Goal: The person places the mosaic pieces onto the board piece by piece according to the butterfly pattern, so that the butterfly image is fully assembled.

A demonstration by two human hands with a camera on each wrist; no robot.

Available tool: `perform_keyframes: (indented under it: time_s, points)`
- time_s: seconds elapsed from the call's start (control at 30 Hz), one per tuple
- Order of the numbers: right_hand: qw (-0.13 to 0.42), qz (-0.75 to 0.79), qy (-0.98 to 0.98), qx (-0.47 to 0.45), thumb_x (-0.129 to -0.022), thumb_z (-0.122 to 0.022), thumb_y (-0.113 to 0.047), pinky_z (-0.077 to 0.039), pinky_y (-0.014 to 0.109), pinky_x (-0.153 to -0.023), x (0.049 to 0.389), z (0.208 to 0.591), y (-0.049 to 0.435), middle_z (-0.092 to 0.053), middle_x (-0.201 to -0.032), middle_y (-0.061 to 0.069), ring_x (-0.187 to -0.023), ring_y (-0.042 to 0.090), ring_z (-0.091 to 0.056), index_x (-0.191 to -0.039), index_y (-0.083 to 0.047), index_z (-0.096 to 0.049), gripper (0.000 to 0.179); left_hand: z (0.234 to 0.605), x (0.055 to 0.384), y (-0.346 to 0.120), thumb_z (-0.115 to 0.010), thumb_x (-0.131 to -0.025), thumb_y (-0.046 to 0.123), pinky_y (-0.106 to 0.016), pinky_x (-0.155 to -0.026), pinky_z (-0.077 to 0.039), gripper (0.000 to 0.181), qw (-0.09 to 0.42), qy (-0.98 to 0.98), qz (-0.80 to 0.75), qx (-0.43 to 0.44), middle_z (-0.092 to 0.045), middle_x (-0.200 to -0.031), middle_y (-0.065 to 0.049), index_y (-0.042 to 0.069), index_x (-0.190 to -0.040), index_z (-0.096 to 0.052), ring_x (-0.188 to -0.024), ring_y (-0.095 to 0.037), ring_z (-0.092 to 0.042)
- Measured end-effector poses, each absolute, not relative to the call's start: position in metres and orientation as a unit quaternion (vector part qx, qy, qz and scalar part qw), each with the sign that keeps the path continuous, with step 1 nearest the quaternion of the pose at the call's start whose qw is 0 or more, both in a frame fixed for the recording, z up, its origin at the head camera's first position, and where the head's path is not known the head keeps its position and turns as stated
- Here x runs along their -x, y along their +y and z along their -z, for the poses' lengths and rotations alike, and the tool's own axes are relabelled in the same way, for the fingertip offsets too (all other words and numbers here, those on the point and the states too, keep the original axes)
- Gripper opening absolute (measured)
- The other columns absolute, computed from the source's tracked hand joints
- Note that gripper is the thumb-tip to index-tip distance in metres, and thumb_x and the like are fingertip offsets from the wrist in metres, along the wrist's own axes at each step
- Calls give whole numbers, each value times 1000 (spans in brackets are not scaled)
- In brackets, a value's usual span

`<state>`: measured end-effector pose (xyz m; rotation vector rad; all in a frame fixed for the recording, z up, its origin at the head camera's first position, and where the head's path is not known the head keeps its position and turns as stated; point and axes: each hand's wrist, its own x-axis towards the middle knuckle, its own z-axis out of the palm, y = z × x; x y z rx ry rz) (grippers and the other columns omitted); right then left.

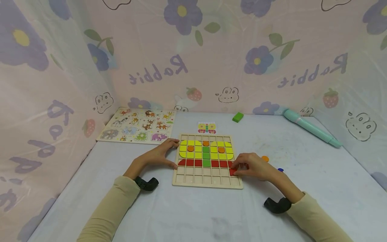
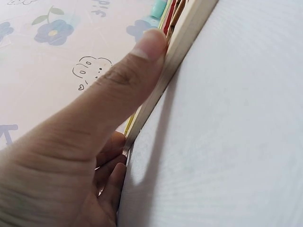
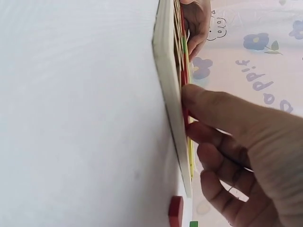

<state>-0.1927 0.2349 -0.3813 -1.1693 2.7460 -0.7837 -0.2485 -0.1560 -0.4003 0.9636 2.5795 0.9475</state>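
A wooden grid board (image 1: 201, 181) lies on the table, holding yellow, orange, green and red pieces in its upper rows. My left hand (image 1: 161, 155) rests against its left edge; the thumb (image 2: 142, 61) and the fingers touch the side at separate spots. At the right edge, my right hand (image 1: 252, 165) pinches a red piece (image 1: 232, 172) between thumb and forefinger, one row below the red row. In the right wrist view the red piece (image 3: 185, 105) is partly hidden by the thumb. A small pattern card (image 1: 207, 127) lies just beyond the board.
An animal puzzle board (image 1: 136, 126) lies at the back left. A green block (image 1: 238, 117) and a mint-coloured tube (image 1: 312, 128) are at the back. Orange (image 1: 265, 158) and blue (image 1: 281, 170) pieces lie beside the right hand. Another red piece (image 3: 175, 211) shows in the right wrist view.
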Motion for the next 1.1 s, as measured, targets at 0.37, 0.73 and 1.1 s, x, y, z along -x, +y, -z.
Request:
perform_keyframes:
  time_s: [0.37, 0.73, 1.1]
  points:
    - [-44, 280, 890, 357, -78, -75, -11, -48, 22, -59, 191, 374, 265, -63, -85, -11, -72, 3, -52, -99, -14, -69, 21, 400, 248, -154, -82, -65, 46, -45, -112, -21, 90, 112, 885, -316, -322, -28, -148, -6, 7, -136, -42, -138, -24, -23]
    - [-100, 284, 908, 293, -78, -71, 2, -49, 19, -64, 192, 378, 321, -64, -93, 3, -76, 4, -51, -100, -7, -66, 24, 402, 249, -156, -82, -64, 47, -44, -113, -20, 90, 116, 888, -315, -315, -28, -147, -4, 9, -135, -43, -138, -23, -23]
    - [-35, 272, 937, 219, -79, -75, -17, -49, 20, -67, 197, 389, 338, -62, -99, 5, -80, 15, -49, -108, -5, -65, 33, 402, 249, -156, -82, -64, 48, -44, -113, -20, 90, 114, 887, -317, -315, -28, -147, -3, 9, -136, -43, -138, -23, -23]
